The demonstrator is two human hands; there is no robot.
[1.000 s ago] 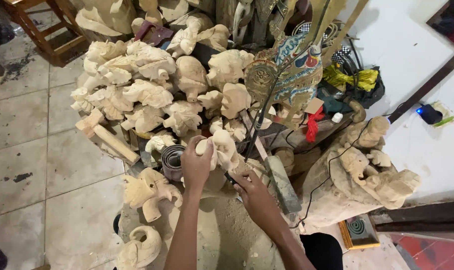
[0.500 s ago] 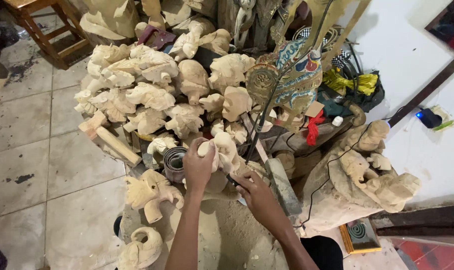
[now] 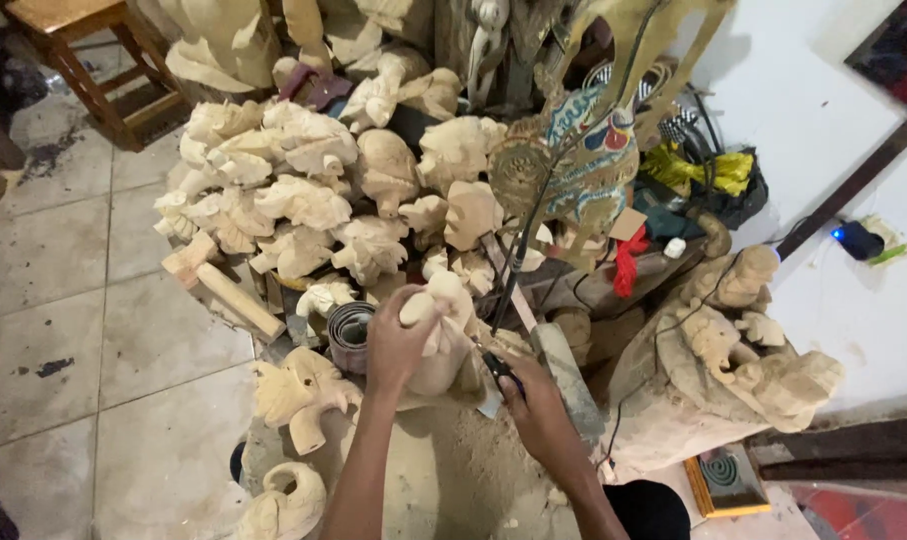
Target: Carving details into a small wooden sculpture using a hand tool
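My left hand (image 3: 398, 340) grips a pale wooden carving (image 3: 443, 325) and holds it upright on a sawdust-covered work surface (image 3: 443, 470). My right hand (image 3: 538, 405) is closed around a dark-handled carving tool (image 3: 495, 368) whose tip touches the lower right side of the carving. A roll of grey sandpaper (image 3: 349, 335) stands just left of my left hand.
A big heap of unfinished wooden carvings (image 3: 303, 190) fills the area behind. A painted flat puppet (image 3: 583, 160) stands at the back. A large carved figure (image 3: 733, 340) sits at right, wooden blocks (image 3: 223, 285) and a wooden stool (image 3: 98, 60) at left, tiled floor (image 3: 63, 300) beyond.
Both hands stay on the carving; the right hand with the tool has shifted slightly against it. The view moved a little.
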